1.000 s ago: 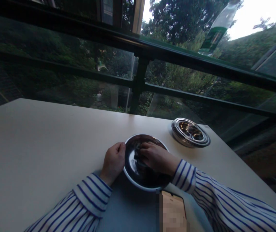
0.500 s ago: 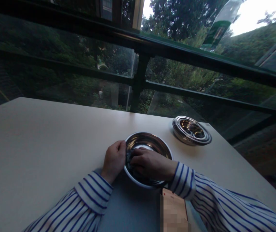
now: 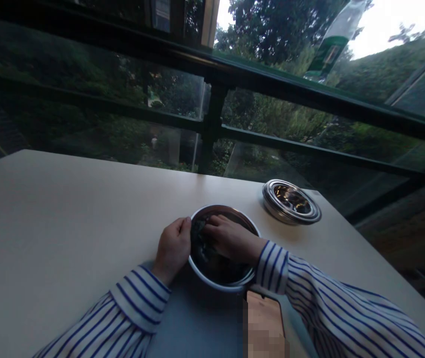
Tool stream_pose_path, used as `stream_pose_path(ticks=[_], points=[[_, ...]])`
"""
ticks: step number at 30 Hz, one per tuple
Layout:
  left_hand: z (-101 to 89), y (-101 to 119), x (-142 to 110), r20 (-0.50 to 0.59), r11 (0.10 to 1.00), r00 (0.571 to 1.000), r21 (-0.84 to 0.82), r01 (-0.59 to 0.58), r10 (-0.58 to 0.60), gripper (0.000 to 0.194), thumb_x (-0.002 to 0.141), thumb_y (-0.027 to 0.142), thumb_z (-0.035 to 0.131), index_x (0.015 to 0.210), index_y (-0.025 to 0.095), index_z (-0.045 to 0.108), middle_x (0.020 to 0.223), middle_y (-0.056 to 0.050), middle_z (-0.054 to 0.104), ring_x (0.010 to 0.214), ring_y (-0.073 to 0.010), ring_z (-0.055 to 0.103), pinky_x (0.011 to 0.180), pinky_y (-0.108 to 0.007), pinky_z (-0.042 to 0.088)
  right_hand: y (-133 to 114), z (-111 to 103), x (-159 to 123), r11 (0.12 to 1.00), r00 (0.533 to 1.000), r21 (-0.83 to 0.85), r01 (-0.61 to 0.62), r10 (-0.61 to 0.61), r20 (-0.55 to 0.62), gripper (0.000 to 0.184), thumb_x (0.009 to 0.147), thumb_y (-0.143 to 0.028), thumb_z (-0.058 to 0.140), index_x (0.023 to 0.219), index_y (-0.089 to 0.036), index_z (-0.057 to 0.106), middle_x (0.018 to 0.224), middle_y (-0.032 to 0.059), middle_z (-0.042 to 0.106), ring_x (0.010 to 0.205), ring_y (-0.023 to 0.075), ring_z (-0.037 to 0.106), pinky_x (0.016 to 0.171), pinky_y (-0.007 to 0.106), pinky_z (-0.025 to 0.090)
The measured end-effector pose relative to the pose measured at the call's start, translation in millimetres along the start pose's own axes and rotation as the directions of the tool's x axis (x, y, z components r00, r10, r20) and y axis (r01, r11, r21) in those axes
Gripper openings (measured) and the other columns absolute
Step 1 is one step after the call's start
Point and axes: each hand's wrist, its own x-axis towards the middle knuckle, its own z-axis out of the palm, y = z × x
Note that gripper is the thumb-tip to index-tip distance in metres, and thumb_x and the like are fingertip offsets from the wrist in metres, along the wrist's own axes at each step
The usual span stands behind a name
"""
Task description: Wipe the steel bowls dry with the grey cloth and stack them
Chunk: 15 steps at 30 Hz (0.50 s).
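Note:
A shiny metal bowl (image 3: 212, 284) stands on the table in front of me. My left hand (image 3: 174, 246) is closed on its left rim, thumb on top. Inside the bowl, my right hand (image 3: 230, 238) has its fingers bent down towards the upper left wall. Those fingers are closed at a crumpled grey-green, cloth-like thing (image 3: 199, 231), partly hidden by the hand and blurred. The bowl's floor is dark, and I cannot tell what lies there.
Nested metal bowls (image 3: 290, 204) stand at the table's back right. A phone (image 3: 264, 315), partly pixelated, lies below the bowl near my right sleeve. Behind the white table (image 3: 85, 214) runs a dark green railing (image 3: 264, 74). A plastic bottle (image 3: 329, 49) stands on it.
My right hand has moved up and a little left inside the bowl, along its wall. My left hand stays on the rim. The whole view has shifted slightly.

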Motion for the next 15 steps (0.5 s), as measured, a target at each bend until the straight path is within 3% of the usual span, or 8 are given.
stream_pose_path(ticks=[5,10,15], points=[[2.0,-1,0,0.011,1.000,1.000,-0.006,0.006,-0.006,0.034,0.082,0.038,0.037,0.065,0.017,0.059,0.056,0.000,0.057,0.056,-0.0161,0.053,0.053,-0.026,0.038,-6,-6,-9,0.987,0.978,0.049,0.156,-0.161,0.136,0.016,0.077,-0.013,0.056,0.091,-0.020,0.062,0.094,0.0026,0.058,0.083,0.0143,0.054,0.075,0.025,0.043],[0.2,-1,2,0.009,1.000,1.000,0.003,-0.008,0.008,0.033,0.080,0.037,0.038,0.064,0.017,0.058,0.061,-0.002,0.059,0.062,-0.0172,0.054,0.058,-0.027,0.039,-7,-5,3,0.999,0.995,0.004,0.052,-0.053,0.085,0.024,0.082,-0.008,0.045,0.100,-0.011,0.060,0.105,0.0136,0.054,0.099,0.0203,0.049,0.088,0.035,0.038],[2.2,-3,2,0.036,1.000,0.999,-0.017,-0.004,0.004,0.034,0.081,0.038,0.037,0.065,0.016,0.058,0.059,-0.001,0.058,0.059,-0.0163,0.053,0.055,-0.026,0.038,-1,-22,-16,0.984,0.940,0.066,0.167,-0.179,0.292,0.017,0.070,-0.007,0.057,0.080,-0.018,0.066,0.090,0.0029,0.060,0.081,0.0140,0.054,0.074,0.023,0.043]])
